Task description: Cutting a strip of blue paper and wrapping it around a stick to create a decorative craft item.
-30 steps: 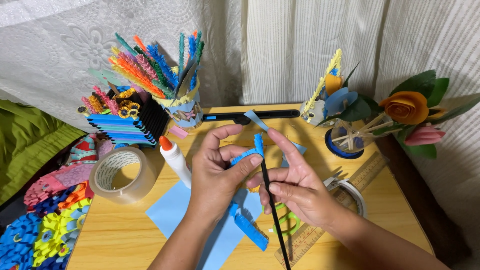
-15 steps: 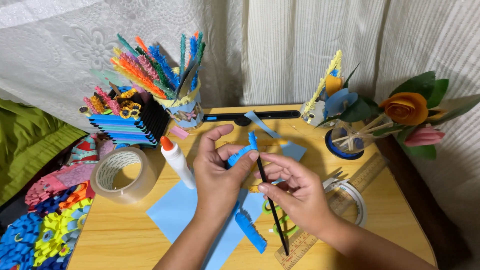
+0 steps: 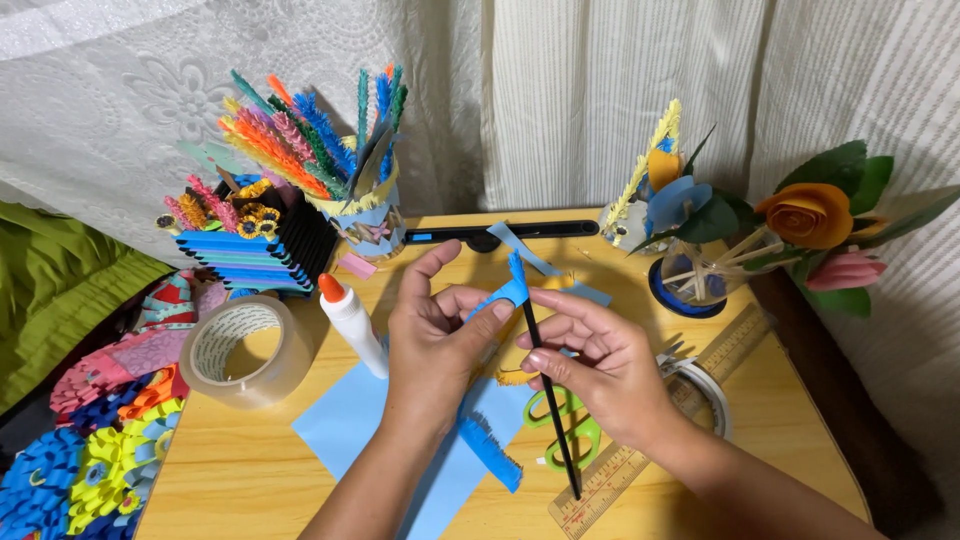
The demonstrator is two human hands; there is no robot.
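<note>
My left hand [image 3: 432,345] pinches a blue fringed paper strip [image 3: 490,445] against the top of a thin black stick [image 3: 547,395]; the strip loops over my thumb and trails down to the table. My right hand [image 3: 600,365] grips the stick near its middle, fingers curled around it, the stick slanting down toward a ruler [image 3: 640,460]. The strip's upper end [image 3: 515,270] wraps the stick's tip. Both hands hover over a blue paper sheet [image 3: 345,420] on the wooden table [image 3: 240,480].
A glue bottle [image 3: 350,320] and a tape roll [image 3: 240,350] sit left of my hands. Green scissors [image 3: 575,435] lie under the right hand. A cup of fringed sticks [image 3: 355,210], stacked blue paper [image 3: 250,260] and a jar of paper flowers [image 3: 720,260] stand behind.
The stick has shifted slightly and stands steeper, with its lower end now over the ruler. My left thumb has pressed the blue strip closer onto the stick's top.
</note>
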